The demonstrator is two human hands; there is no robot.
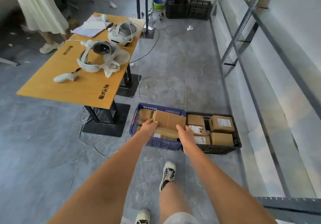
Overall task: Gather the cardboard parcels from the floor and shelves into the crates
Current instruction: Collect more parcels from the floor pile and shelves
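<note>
A flat brown cardboard parcel (169, 120) is held over the blue crate (161, 143) on the floor. My left hand (149, 127) grips its left edge and my right hand (185, 133) grips its right side. Smaller parcels lie in the blue crate underneath, partly hidden by the held one. To the right, touching the blue crate, stands a black crate (218, 149) with several cardboard parcels, one of them labelled (222, 123).
A wooden table (76, 88) with headsets and controllers stands to the left on black bases. Cables trail over the grey floor. Metal shelving (243, 37) runs along the right. Two black crates (188, 9) stand at the far wall. Another person stands at the top left.
</note>
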